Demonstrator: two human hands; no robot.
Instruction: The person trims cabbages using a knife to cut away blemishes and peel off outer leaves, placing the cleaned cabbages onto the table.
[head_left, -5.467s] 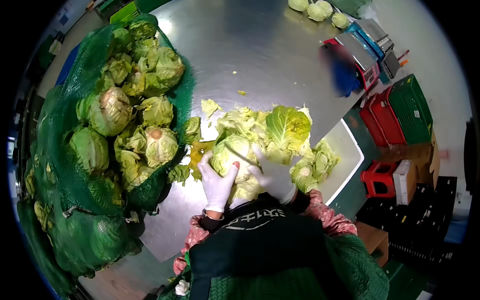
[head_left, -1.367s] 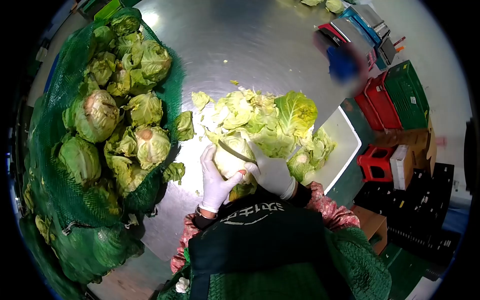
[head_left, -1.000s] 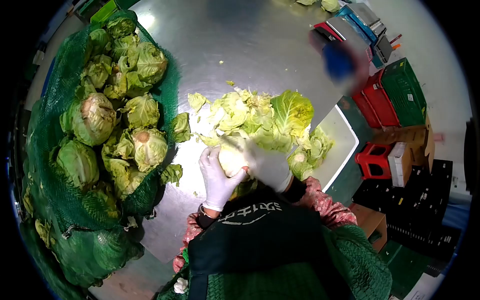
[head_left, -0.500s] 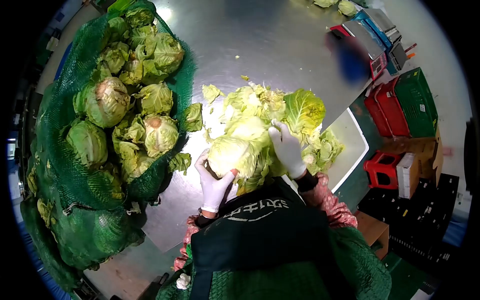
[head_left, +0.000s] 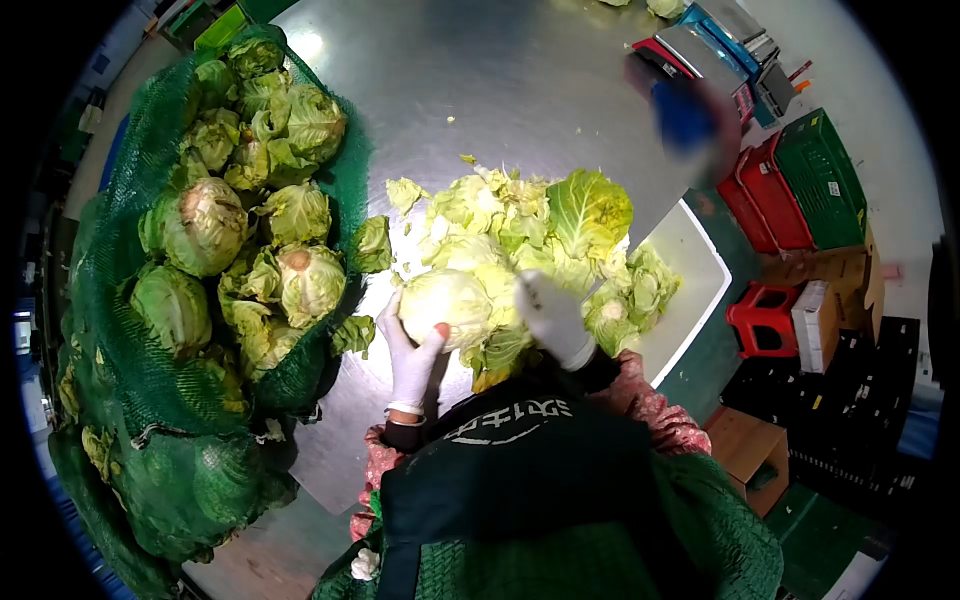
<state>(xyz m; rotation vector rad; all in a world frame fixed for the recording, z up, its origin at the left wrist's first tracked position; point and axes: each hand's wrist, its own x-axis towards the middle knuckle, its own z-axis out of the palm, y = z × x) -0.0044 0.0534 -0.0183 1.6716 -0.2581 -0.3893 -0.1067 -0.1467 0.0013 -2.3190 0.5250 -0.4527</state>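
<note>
A pale, peeled cabbage head (head_left: 447, 307) lies on the steel table in front of my body. My left hand (head_left: 408, 355), in a white glove, cups its left side, with the thumb across the near edge. To the cabbage's right is my gloved right hand (head_left: 552, 318), close to the loose outer leaves and blurred by motion, so its fingers are unclear. Stripped leaves (head_left: 480, 208) are heaped just beyond the head, a large green one (head_left: 590, 215) at the right of the pile.
At the left, a green mesh sack (head_left: 345, 190) lies open around several untrimmed cabbages (head_left: 205, 228). A white bin (head_left: 705, 265) with leafy cabbage (head_left: 640, 290) stands at the right. Beyond are a red stool (head_left: 765, 320), crates (head_left: 820, 180) and a scale (head_left: 700, 50).
My right hand has moved left toward the cabbage and blurred; before, its fingers were stretched over the leaves. My left hand stays on the cabbage. The whole view has shifted slightly.
</note>
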